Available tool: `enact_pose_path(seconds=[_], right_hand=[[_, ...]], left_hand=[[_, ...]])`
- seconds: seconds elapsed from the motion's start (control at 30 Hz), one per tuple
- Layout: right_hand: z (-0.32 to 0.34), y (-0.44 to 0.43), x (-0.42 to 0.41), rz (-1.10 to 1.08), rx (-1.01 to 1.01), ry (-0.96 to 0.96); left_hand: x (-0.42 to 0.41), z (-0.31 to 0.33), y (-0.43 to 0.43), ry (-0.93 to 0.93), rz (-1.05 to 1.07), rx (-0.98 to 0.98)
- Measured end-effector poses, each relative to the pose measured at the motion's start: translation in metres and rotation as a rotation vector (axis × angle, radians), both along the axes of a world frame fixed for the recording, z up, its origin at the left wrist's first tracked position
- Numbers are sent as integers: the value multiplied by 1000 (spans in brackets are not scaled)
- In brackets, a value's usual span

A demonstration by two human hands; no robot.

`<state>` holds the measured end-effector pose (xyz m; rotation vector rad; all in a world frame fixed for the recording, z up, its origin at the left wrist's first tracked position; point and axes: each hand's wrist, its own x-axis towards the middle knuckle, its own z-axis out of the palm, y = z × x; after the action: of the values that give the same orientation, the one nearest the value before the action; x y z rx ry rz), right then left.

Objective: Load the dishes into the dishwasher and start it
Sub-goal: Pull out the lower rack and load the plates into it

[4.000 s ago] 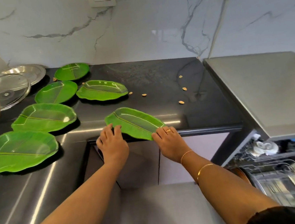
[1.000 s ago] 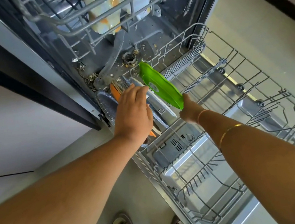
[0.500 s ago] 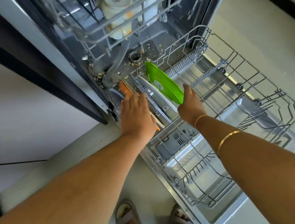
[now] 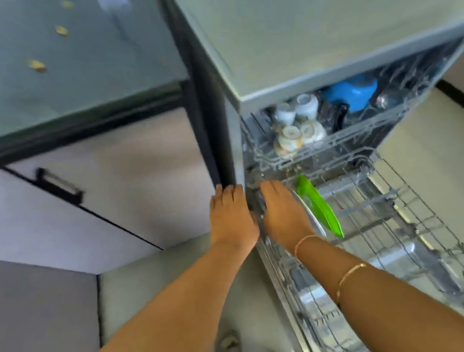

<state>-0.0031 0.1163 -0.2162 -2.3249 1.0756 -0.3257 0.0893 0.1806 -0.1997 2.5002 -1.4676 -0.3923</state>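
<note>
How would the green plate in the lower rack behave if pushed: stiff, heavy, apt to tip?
The green plate is probably stiff: standing on edge, it keeps its thin leaf shape. It looks like glossy plastic, so likely light and a little slippery. It leans between the wires of the lower rack, so a sideways push may tip it over.

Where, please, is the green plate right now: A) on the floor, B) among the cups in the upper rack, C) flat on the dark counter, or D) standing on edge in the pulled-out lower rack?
D: the green plate stands on edge between the wires of the lower rack.
</note>
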Motion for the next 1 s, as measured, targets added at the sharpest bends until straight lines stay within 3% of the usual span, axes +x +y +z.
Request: enact_pose_path(seconds=[0.23,0.43,0.6,0.73,0.87,1.0], right_hand=[[90,47,100,391,-286,-100],[143,102,215,575,-452,-233],[181,142,329,689,-463,-329],[200,162,424,737,-563,-238],[214,176,510,693,-558,32],[207,181,567,640,-594,184]], left_hand=[[95,83,80,-154,168,-505],[202,140,154,-320,347,-589],[305,174,198,-388,501,-523],[380,189,217,-388,590,-446],[436,193,234,-338,629,-430],[467,185,244,-280,652,-408]])
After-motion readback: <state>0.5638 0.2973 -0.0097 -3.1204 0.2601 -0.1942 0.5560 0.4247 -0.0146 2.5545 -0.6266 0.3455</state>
